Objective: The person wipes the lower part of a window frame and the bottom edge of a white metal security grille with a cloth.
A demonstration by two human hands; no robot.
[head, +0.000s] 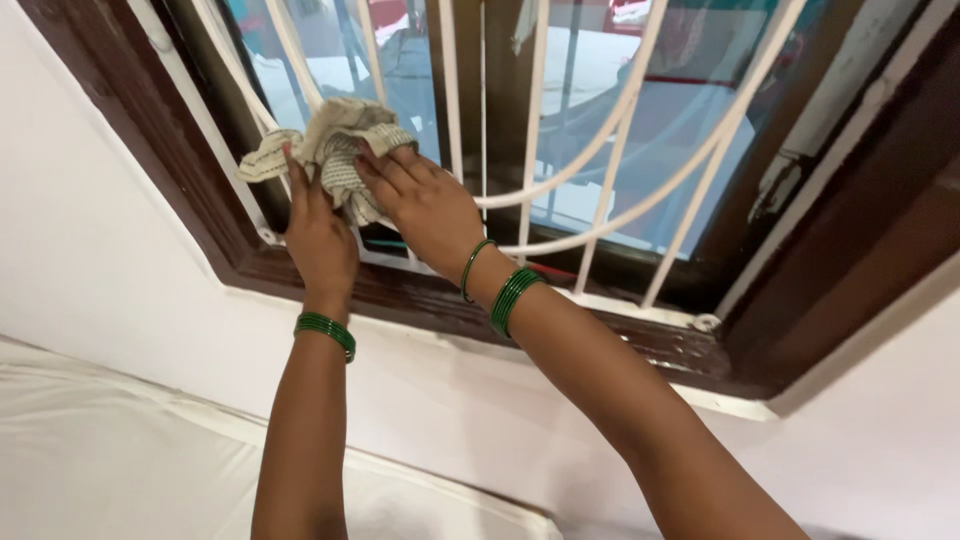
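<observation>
A crumpled wad of newspaper is pressed against the white window grille at the upper left. My left hand grips the paper's lower left side, fingers reaching up over it. My right hand holds its right side, fingers curled into the paper. Both wrists wear green bangles. The glass pane lies behind the bars.
A dark brown wooden window frame surrounds the grille, its sill just below my hands. White wall runs to the left and below. A white sheet-covered surface lies at the bottom left.
</observation>
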